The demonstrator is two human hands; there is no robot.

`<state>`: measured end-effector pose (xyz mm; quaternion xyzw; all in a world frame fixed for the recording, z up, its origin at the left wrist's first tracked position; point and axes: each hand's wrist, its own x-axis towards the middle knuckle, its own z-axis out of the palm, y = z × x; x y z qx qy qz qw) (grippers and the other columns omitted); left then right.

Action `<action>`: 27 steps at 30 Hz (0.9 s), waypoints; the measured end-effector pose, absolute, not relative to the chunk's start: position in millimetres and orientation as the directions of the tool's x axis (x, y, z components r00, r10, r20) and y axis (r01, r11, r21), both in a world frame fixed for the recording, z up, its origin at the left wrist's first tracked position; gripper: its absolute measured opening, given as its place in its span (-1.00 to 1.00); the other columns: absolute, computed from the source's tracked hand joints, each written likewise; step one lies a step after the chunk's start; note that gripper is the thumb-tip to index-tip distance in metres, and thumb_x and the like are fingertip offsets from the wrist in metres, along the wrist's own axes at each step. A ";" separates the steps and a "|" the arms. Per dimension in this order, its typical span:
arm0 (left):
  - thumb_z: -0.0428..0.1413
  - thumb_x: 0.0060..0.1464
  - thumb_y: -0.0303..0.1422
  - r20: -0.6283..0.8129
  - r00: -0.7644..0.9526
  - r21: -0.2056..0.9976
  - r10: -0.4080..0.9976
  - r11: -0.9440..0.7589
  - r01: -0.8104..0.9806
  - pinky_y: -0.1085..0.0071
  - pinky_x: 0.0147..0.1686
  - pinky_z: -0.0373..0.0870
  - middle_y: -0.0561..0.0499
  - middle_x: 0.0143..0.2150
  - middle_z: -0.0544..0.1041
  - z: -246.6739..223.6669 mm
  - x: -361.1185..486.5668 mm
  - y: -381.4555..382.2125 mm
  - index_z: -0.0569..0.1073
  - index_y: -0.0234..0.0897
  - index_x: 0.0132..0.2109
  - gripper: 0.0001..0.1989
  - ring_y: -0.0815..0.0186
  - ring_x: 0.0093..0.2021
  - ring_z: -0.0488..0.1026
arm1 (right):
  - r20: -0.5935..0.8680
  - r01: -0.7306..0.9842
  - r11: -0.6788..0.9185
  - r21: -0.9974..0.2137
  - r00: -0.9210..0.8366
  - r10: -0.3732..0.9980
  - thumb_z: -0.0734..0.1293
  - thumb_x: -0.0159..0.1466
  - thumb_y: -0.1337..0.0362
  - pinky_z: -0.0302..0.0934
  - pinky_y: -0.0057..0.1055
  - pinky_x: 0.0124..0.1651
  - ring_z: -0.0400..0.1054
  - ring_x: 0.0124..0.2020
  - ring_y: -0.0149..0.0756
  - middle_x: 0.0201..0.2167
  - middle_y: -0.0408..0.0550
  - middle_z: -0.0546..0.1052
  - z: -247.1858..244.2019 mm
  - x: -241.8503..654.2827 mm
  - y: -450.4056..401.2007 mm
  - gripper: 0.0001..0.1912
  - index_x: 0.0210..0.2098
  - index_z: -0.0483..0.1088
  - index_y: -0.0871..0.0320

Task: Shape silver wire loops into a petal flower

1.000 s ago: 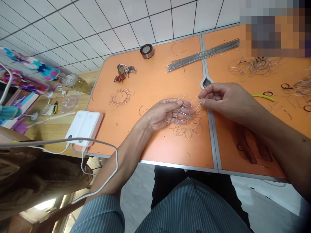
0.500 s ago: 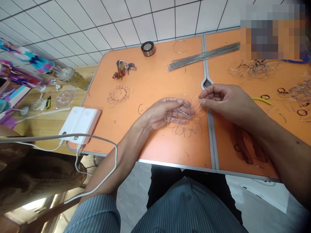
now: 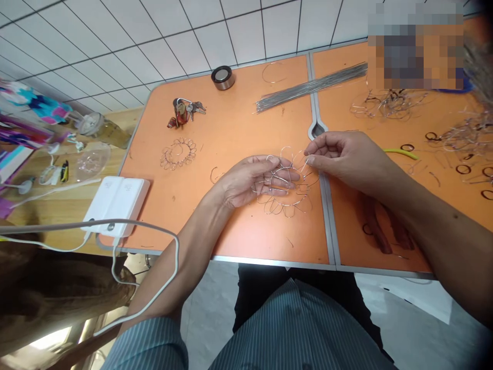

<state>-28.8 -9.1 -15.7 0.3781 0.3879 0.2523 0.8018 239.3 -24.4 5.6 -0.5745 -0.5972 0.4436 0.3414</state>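
Since the earlier frame, your view has swung slightly right; your hands keep their pose. Clock centre is the flower-shaped wire ring, held over the orange table. Nearest you, red tool handles lie at four. Your left hand, at nine, clamps the ring under its thumb; your right hand, at two, pinches a loop. Beyond: a second wire ring between nine and ten, a key bunch at ten, a wire bundle between twelve and one, a round tin at eleven.
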 end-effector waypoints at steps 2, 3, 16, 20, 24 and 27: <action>0.33 0.56 -0.23 -0.439 0.563 0.800 0.700 0.590 -0.110 0.25 0.00 0.79 -0.27 0.05 0.88 -15.4 -29.6 -8.8 0.78 -0.33 0.06 -0.76 0.12 -0.08 0.87 | -0.105 0.377 -0.057 -0.924 -0.108 0.989 0.72 0.25 0.27 0.33 -0.26 -0.22 0.46 -0.29 -0.20 -0.34 -0.09 0.64 6.3 238.8 -24.6 -0.80 -0.31 0.66 0.00; 0.33 0.56 -0.23 -0.442 0.561 0.799 0.700 0.592 -0.109 0.24 0.01 0.80 -0.27 0.04 0.88 -15.6 -30.0 -8.6 0.78 -0.33 0.06 -0.76 0.12 -0.08 0.87 | -0.105 0.373 -0.057 -0.926 -0.109 0.988 0.73 0.25 0.25 0.33 -0.26 -0.22 0.45 -0.29 -0.20 -0.35 -0.09 0.63 6.7 238.7 -24.8 -0.79 -0.32 0.65 0.00; 0.37 0.54 -0.20 -0.442 0.559 0.802 0.702 0.588 -0.105 0.22 0.02 0.81 -0.29 0.05 0.88 -15.4 -29.7 -9.3 0.78 -0.34 0.06 -0.74 0.07 -0.05 0.89 | -0.187 0.299 -0.149 -0.942 -0.102 0.977 0.75 0.30 0.11 0.27 -0.25 -0.33 0.37 -0.42 -0.27 -0.44 -0.12 0.61 15.7 239.5 -31.5 -0.76 -0.25 0.69 0.01; 0.38 0.54 -0.20 -0.450 0.550 0.800 0.704 0.591 -0.102 0.16 0.11 0.80 -0.30 0.06 0.88 -14.6 -30.0 -9.3 0.78 -0.34 0.06 -0.74 0.05 -0.04 0.89 | -0.195 0.329 -0.153 -0.932 -0.098 0.976 0.73 0.33 0.17 0.28 -0.24 -0.30 0.37 -0.44 -0.27 -0.48 -0.15 0.57 17.6 239.1 -31.8 -0.84 -0.22 0.75 0.03; 0.37 0.54 -0.21 -0.451 0.548 0.800 0.704 0.592 -0.103 0.14 0.15 0.79 -0.28 0.06 0.88 -14.0 -29.7 -9.4 0.78 -0.33 0.06 -0.76 0.06 -0.03 0.89 | -0.196 0.337 -0.153 -0.929 -0.099 0.976 0.72 0.35 0.17 0.26 -0.23 -0.28 0.34 -0.45 -0.28 -0.49 -0.16 0.55 17.3 239.3 -31.2 -0.85 -0.22 0.75 0.03; 0.36 0.54 -0.22 -0.445 0.550 0.803 0.706 0.587 -0.104 0.19 0.09 0.80 -0.27 0.06 0.88 -14.3 -29.5 -9.4 0.78 -0.32 0.05 -0.77 0.06 -0.04 0.89 | -0.204 0.343 -0.162 -0.925 -0.092 0.975 0.72 0.36 0.16 0.25 -0.25 -0.29 0.34 -0.45 -0.29 -0.49 -0.16 0.55 17.3 239.6 -31.2 -0.84 -0.22 0.75 0.03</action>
